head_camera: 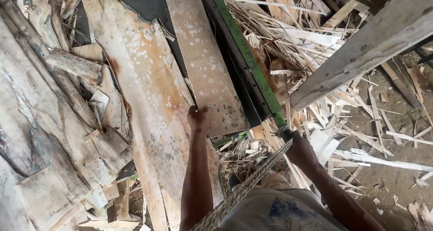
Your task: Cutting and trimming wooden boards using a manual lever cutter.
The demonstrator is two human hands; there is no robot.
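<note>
Your left hand (pixel 197 119) is closed on the near end of a thin, spotted veneer sheet (pixel 205 64), fingers curled over its lower left corner. The sheet runs up and away from that hand, lying beside and partly against a green metal bar (pixel 247 55) on its right edge. Your right hand (pixel 298 146) sits at the lower end of that green bar, just where a braided rope (pixel 246 186) meets it; whether it grips the bar, the rope or both is hard to make out, since the back of the hand hides the fingers.

The sheet's far end is cut off by the top of the view, and its near right corner overlaps a dark strip along the bar. Its long axis runs from your left hand toward the upper middle, leaning slightly left, roughly parallel to the bar. A wider stained board (pixel 144 100) lies just left of it. Wood scraps (pixel 279 41) are heaped to the right, under a grey beam (pixel 370 46).
</note>
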